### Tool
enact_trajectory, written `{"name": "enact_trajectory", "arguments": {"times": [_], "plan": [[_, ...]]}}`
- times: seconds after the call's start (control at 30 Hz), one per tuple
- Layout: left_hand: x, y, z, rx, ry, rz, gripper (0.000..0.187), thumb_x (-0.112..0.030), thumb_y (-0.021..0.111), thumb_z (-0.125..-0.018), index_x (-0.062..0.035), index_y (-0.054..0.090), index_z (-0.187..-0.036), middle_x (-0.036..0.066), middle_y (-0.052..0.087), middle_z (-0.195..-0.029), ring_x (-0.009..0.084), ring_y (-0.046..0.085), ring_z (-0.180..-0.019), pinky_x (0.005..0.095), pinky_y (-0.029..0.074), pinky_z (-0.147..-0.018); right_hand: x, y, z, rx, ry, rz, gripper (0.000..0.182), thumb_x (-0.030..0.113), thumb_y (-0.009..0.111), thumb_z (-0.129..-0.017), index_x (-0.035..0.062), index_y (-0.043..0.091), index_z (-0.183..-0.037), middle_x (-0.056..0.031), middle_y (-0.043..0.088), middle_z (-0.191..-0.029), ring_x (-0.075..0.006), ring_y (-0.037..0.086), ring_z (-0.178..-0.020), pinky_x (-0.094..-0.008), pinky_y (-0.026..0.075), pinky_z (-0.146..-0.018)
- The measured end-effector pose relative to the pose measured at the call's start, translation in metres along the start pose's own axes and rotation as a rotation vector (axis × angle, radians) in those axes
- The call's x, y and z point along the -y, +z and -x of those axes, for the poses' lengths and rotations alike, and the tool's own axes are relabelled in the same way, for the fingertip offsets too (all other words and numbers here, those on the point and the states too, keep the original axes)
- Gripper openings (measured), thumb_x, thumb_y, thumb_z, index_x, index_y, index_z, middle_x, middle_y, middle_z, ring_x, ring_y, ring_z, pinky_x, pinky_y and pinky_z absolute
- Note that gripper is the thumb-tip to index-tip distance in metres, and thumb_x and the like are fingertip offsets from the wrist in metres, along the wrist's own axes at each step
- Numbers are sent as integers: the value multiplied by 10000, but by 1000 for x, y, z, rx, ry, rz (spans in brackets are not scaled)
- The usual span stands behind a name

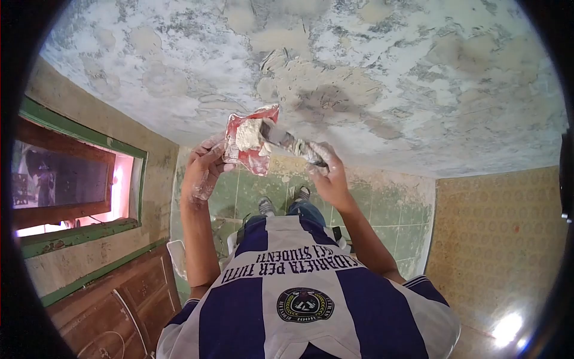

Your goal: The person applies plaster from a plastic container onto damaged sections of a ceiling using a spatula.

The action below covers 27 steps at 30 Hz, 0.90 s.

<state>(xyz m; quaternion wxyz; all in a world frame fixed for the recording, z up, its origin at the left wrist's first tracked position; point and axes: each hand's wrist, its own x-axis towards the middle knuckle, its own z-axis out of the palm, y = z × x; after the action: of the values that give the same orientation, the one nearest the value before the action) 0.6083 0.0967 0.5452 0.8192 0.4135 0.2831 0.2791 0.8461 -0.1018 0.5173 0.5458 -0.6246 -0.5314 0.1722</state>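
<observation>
My left hand, dusted with white, grips the left edge of a red plastic sheet with a ragged, smeared rim. A lump of off-white putty sits on that sheet. In my right hand is a putty knife, its handle crusted with filler. The blade's tip meets the right side of the lump; how deep it goes is hard to tell. Both hands are held up in front of a patchy wall, apart from its surface.
Beige filler patches mark the wall. To the left, a green-framed window stands above a brown wooden door panel. Green tiles lie below, near my feet. A patterned yellowish wall rises on the right.
</observation>
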Motion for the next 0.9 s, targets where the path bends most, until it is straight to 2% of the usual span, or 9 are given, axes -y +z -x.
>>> {"name": "enact_trajectory", "arguments": {"times": [0.23, 0.3, 0.33, 0.47, 0.57, 0.67, 0.73, 0.83, 0.9], "plan": [[-8, -12, 4, -77, 69, 44, 303, -83, 557, -925, 66, 573, -1188, 124, 692, -996, 175, 693, -823, 295, 589, -697, -23, -24, 37, 22, 101, -67, 417, -8, 608, -856, -24, 505, -1259, -143, 572, -1138, -222, 566, -1036, -317, 443, -906], [-3, -13, 6, -100, 77, 34, 300, -78, 561, -924, 67, 570, -1187, 127, 691, -994, 180, 694, -823, 296, 590, -693, -32, -31, 61, 6, 433, -481, 382, 76, 611, -931, -22, 475, -1274, -128, 568, -1207, -197, 547, -1110, -323, 453, -928], [0, -12, 5, -131, 98, 35, 299, -73, 565, -924, 67, 568, -1188, 129, 690, -994, 184, 694, -818, 302, 592, -689, -35, -40, 60, 126, 550, -373, 368, 132, 587, -970, -8, 459, -1286, -123, 567, -1241, -175, 548, -1115, -306, 481, -891], [13, -17, 1, -101, 87, 0, 358, -70, 554, -924, 50, 528, -1260, 123, 679, -1049, 168, 680, -837, 306, 581, -705, -6, -43, 59, 157, 613, -456, 406, 134, 620, -951, 15, 462, -1305, -120, 591, -1207, -156, 572, -1062, -282, 496, -845], [12, -11, 4, -77, 98, -45, 347, -60, 558, -923, 55, 534, -1249, 108, 683, -986, 170, 680, -810, 319, 587, -698, 33, -45, 22, 212, 703, -410, 361, 196, 658, -930, 5, 555, -1218, -80, 653, -1036, -121, 617, -927, -264, 506, -756], [10, -8, 6, -79, 111, -119, 311, -63, 575, -921, 51, 570, -1211, 98, 681, -917, 167, 674, -766, 318, 587, -686, 58, -50, -14, 501, 813, -71, 338, 269, 685, -906, -16, 646, -1083, -23, 652, -837, -82, 594, -727, -254, 479, -618], [8, -5, 10, -50, 127, -177, 304, -69, 585, -923, 47, 583, -1204, 99, 682, -902, 165, 672, -755, 316, 587, -686, 45, -52, -20, 542, 768, -66, 327, 299, 685, -897, -23, 696, -956, 18, 613, -715, -55, 505, -588, -251, 416, -522], [6, -2, 16, -7, 153, -254, 298, -72, 592, -929, 35, 600, -1207, 98, 686, -890, 162, 668, -746, 314, 585, -686, 32, -58, -32, 529, 557, 64, 302, 282, 691, -893, -16, 706, -940, 27, 595, -698, -47, 452, -575, -257, 391, -509], [4, -2, 18, 6, 162, -269, 298, -69, 591, -935, 28, 603, -1216, 96, 688, -894, 160, 667, -748, 314, 584, -687, 33, -62, -38, 514, 598, 66, 291, 267, 702, -882, -21, 715, -922, 9, 625, -705, -52, 482, -612, -260, 416, -551]]}}
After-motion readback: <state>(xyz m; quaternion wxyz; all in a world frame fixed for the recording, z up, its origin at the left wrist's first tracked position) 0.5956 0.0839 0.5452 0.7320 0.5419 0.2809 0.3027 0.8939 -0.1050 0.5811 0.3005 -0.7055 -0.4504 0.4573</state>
